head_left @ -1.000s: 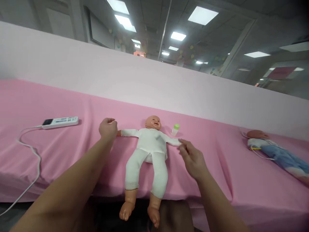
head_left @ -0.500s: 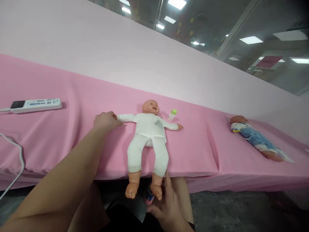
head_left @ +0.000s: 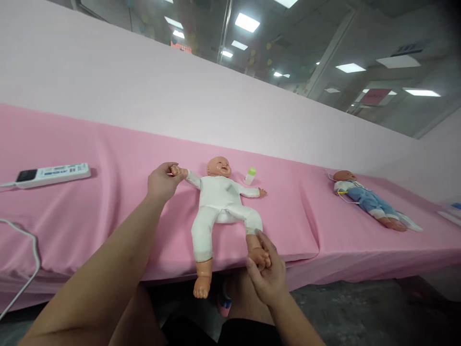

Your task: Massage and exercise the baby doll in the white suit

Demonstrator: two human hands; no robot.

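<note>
On the pink sheet a baby doll (head_left: 219, 194) in a white long-sleeved suit lies face up, its feet toward me. My left hand (head_left: 163, 183) grips the doll's small hand on the left between thumb and fingers, with that arm bent up a little. My right hand (head_left: 272, 276) is closed around the doll's bare foot (head_left: 258, 255) on the right, and that leg is bent outward. The other foot (head_left: 203, 281) hangs past the bed's front edge. Beside the doll's head stands a small bottle with a green cap (head_left: 250, 175).
A second doll in blue trousers (head_left: 372, 199) lies farther right, with a thin tube on it. At the left are a white power strip (head_left: 54, 175) and its cable (head_left: 34, 250). A pale wall (head_left: 144, 96) with glass above it runs behind the pink bed (head_left: 122, 202).
My right hand has come up from below the bed edge and moved the doll's foot outward to the right. My left hand has raised the doll's hand slightly. The view has shifted a little.
</note>
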